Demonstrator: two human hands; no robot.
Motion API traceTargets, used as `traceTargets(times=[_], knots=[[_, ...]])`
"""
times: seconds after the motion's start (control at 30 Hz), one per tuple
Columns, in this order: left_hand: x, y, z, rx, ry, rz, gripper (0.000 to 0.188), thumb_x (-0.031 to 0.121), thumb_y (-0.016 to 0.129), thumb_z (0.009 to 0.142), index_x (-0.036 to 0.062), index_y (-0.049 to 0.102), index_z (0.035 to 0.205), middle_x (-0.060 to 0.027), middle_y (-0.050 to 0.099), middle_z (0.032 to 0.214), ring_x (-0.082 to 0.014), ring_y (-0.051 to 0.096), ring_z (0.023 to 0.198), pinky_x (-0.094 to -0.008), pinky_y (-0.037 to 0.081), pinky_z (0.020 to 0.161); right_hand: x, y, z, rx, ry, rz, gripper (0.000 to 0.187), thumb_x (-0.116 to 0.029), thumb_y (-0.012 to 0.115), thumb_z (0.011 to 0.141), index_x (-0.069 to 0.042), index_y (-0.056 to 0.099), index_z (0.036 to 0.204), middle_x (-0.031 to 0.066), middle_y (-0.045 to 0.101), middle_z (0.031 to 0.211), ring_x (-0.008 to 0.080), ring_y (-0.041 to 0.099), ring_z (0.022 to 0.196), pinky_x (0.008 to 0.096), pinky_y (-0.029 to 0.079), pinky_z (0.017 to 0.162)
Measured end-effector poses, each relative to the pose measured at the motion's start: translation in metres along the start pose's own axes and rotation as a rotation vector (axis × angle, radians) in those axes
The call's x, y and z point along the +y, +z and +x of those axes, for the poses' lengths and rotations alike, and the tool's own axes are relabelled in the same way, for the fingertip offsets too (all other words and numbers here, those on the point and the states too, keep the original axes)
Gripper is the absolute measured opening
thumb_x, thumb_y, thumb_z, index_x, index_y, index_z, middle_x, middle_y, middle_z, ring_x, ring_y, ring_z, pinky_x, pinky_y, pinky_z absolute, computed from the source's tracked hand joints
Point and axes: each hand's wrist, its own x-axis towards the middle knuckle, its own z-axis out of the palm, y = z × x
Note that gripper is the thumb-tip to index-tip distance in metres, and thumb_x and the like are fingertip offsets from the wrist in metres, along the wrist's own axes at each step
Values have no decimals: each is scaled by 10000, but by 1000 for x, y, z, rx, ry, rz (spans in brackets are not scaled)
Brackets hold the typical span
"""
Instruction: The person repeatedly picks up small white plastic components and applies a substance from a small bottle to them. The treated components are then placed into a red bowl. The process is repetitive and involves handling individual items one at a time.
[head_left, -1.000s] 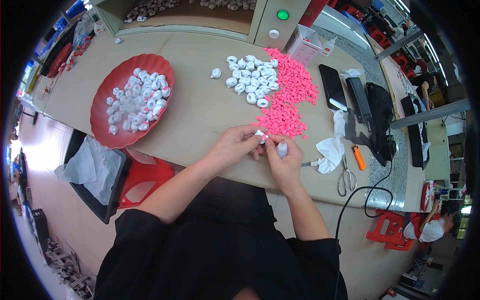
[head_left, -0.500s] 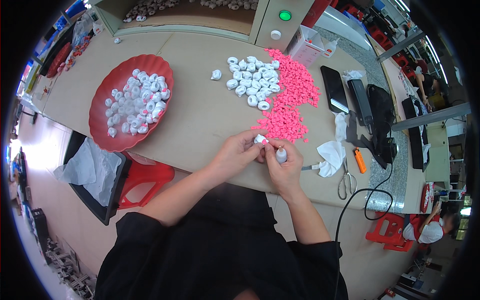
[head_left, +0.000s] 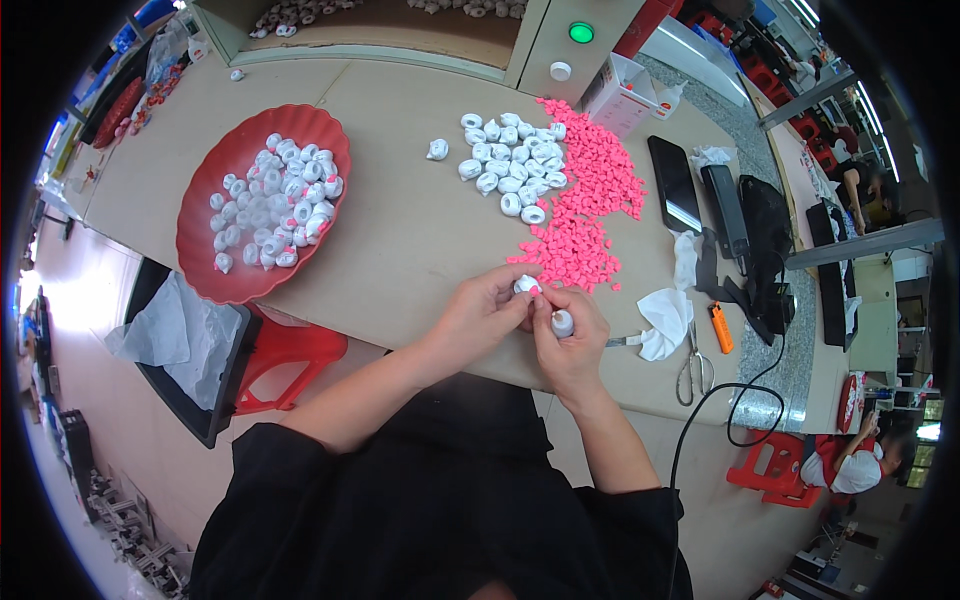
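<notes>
My left hand [head_left: 482,318] pinches a small white figure piece [head_left: 525,284] over the near edge of the table. A bit of pink shows on its lower right side, where the fingertips of my right hand [head_left: 574,348] meet it. Tucked in my right hand is a small white squeeze bottle [head_left: 562,323], its tip upward. Just beyond my hands lies a spread of tiny pink pieces [head_left: 565,250]. Several white ring-like pieces [head_left: 510,165] are grouped left of the pink ones. A red scalloped bowl [head_left: 205,175] at the left holds many white pieces, some with pink parts.
Right of my hands are a crumpled white tissue [head_left: 664,325], scissors [head_left: 690,375], an orange cutter [head_left: 720,328] and a black phone [head_left: 674,182]. A white box [head_left: 620,95] stands at the back beside a shelf unit [head_left: 545,60]. A red stool [head_left: 285,365] sits below the table edge.
My right fingertips have shifted slightly against the pink bit on the white piece. The bottle in my right hand has tilted a little. The whole view has shifted slightly.
</notes>
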Motion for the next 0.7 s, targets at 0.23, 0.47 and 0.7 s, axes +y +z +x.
traceTargets(times=[0.23,0.47,0.7], knots=[[-2,-1,0,-28,38,50,320,41,442,903,-22,425,1216,-69,543,1017,-113,535,901,-251,456,791,-1,0,1,5,-69,-48,117,38,600,740,17,577,853,103,557,709,175,537,612,270,415,561],[20,-26,-16,261,328,361,284,44,517,875,-26,470,1146,-54,554,962,-92,531,818,-229,448,723,-11,-4,-1,16,390,376,232,-31,589,794,9,489,1000,38,494,819,113,480,713,256,409,627],[84,-76,-19,935,764,1611,278,66,635,733,31,572,1001,-107,556,992,-266,506,916,-340,418,777,-3,-4,0,18,353,449,249,-80,564,846,7,439,1042,40,470,904,78,446,788,214,377,677]])
